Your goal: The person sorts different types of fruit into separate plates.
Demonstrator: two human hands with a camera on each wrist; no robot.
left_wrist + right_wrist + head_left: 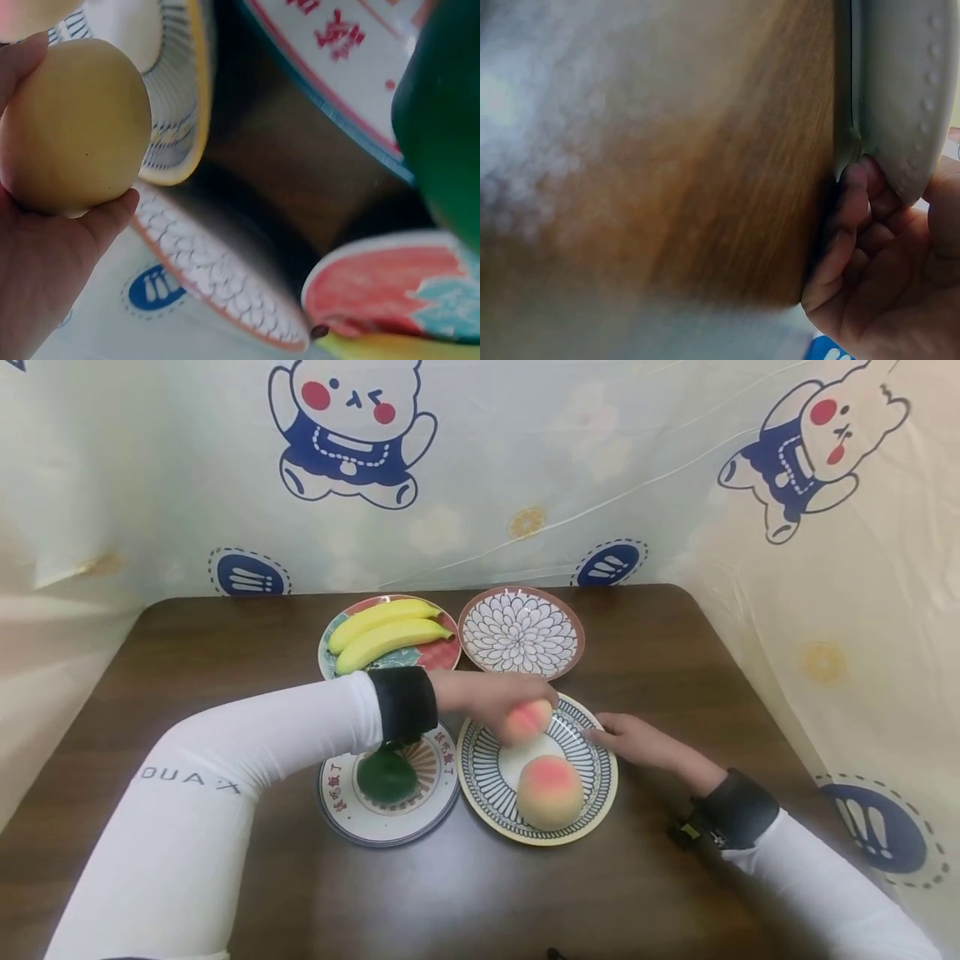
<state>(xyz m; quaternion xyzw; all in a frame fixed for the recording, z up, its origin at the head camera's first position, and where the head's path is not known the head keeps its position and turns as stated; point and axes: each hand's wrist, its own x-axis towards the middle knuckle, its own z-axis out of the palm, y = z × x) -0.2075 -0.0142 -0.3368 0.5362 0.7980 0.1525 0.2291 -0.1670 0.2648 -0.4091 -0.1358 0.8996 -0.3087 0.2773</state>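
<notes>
My left hand holds a pink-and-yellow peach above the plate with a blue striped pattern. In the left wrist view, thumb and fingers lie on opposite sides of that peach. A second, bigger-looking peach sits on the striped plate. At this plate's right rim, my right hand grips the edge. The right wrist view shows the thumb at the rim and curled fingers under the plate's pale outer wall.
Behind stand a plate with two bananas and a brown-rimmed flower-patterned plate. Under my left forearm, a white plate with red characters bears a dark green rounded thing. A printed curtain hangs behind the brown table.
</notes>
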